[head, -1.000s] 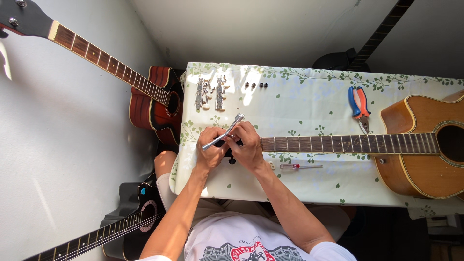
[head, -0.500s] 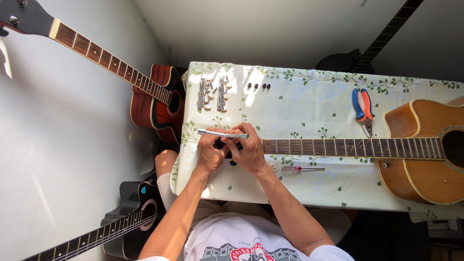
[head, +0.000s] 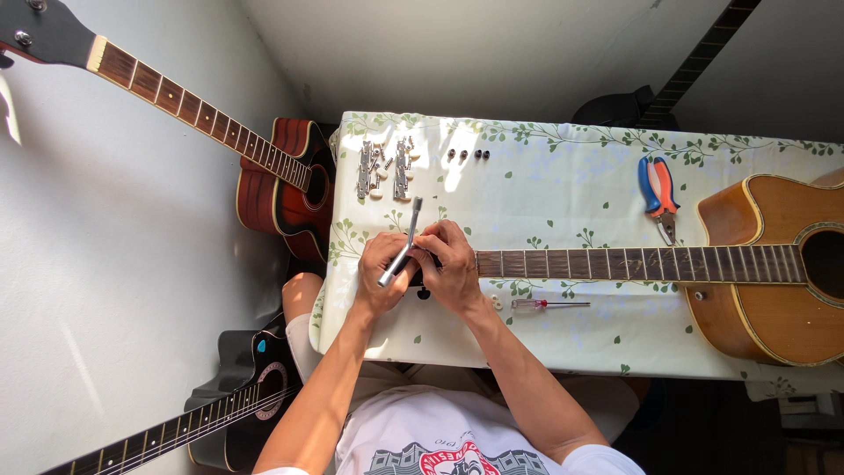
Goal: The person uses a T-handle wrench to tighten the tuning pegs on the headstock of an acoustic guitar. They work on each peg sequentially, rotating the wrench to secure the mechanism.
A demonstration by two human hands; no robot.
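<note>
A slim metal tool [head: 402, 242] is gripped by the left hand [head: 380, 273]. The right hand [head: 450, 264], just beside it, is closed on the guitar's headstock end [head: 422, 283]. A small screwdriver [head: 549, 304] is seen near the right hand.

Both bare forearms reach forward and converge, elbows apart. The left hand [head: 380, 273] is curled closed, knuckles up. The right hand [head: 450, 264] sits just beside it, fingers bent down, fingertips touching the left's.

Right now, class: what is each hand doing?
Left hand: closed on a metal rod-like tool.
Right hand: closed over the guitar's head end; what it grips cannot be told.
</note>
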